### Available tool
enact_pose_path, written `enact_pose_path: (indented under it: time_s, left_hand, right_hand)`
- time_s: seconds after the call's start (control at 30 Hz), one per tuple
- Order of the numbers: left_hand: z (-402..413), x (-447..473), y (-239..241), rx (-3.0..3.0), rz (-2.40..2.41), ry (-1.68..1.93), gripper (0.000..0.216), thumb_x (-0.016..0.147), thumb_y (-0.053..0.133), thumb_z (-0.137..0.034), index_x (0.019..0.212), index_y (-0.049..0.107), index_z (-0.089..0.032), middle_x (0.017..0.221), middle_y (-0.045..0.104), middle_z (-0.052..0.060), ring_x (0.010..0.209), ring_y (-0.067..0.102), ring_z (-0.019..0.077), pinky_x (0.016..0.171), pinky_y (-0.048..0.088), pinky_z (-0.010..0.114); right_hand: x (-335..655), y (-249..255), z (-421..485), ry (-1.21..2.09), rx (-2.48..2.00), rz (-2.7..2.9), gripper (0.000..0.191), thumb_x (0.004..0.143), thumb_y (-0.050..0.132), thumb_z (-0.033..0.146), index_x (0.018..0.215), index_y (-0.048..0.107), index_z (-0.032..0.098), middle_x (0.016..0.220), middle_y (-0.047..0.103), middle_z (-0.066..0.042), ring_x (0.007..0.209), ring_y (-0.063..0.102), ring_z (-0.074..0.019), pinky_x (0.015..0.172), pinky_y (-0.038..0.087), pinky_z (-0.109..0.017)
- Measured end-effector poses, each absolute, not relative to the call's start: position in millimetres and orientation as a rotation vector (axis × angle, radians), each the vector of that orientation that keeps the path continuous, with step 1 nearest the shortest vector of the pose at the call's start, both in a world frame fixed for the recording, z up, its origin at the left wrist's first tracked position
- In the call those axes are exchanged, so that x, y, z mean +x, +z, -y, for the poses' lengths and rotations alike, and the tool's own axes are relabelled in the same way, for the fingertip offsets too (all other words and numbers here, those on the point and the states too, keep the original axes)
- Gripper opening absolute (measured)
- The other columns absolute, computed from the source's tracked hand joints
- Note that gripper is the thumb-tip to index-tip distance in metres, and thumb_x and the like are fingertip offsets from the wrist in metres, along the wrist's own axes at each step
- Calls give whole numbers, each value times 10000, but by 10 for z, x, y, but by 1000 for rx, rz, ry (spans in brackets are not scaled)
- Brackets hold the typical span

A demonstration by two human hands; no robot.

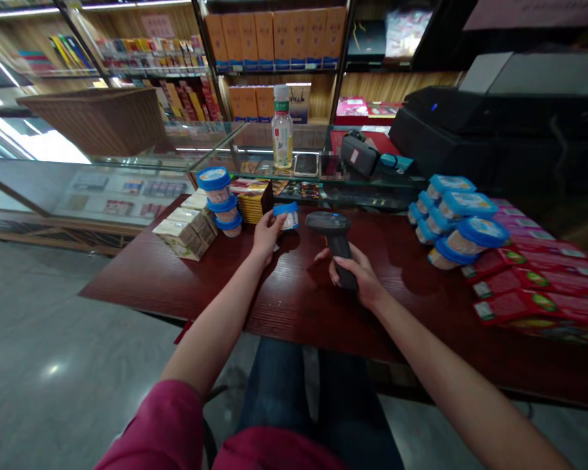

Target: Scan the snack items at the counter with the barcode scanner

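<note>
My left hand (266, 234) grips a small blue-lidded cup (287, 216), tipped on its side just above the dark red table (294, 294). My right hand (355, 274) is wrapped round the handle of a black barcode scanner (330, 228), whose head points toward the cup. The cup and the scanner head are a short gap apart near the table's middle.
A stack of blue-lidded cups (220, 199) and cream boxes (186, 230) sit at the left. More blue-lidded cups (458, 219) and red packets (529, 287) lie at the right. A glass counter (255, 156) with a bottle (281, 127) stands behind. A black register (451, 124) is at the back right.
</note>
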State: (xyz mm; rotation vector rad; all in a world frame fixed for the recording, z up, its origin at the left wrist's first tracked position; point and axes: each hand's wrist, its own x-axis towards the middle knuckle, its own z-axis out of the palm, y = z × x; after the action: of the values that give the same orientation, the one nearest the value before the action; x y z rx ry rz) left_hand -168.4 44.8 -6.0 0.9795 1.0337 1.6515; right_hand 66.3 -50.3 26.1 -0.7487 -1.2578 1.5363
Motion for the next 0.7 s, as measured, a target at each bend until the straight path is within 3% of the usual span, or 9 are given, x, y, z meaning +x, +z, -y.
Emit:
enact_pose_path:
  time_s: [0.37,0.53,0.7]
  left_hand:
    - [-394,-1674,-24,1045,-1176,1608,260,913,739,-322,1123,740,-168,970,743,39,877,687,136,834,577,252]
    - [-330,-1668,16,999,-1125,1614,472,861,827,-414,1251,684,-189,1027,734,52,904,699,165,828,573,279]
    - [-125,-1759,83,1263,-1138,1654,604,862,819,-353,1418,611,-240,1042,720,44,905,699,179,863,573,313]
  right_hand:
    - [630,250,509,1507,-795,1246,318,825,797,398,1061,692,212,1023,790,-67,485,530,-87,435,468,-252]
    - [639,259,498,1503,-786,1203,349,817,804,433,1067,684,220,1066,800,-77,495,539,-94,427,458,-250]
    - [671,257,505,1526,-785,1184,365,804,815,454,1047,684,215,1029,801,-79,490,536,-96,432,448,-254]
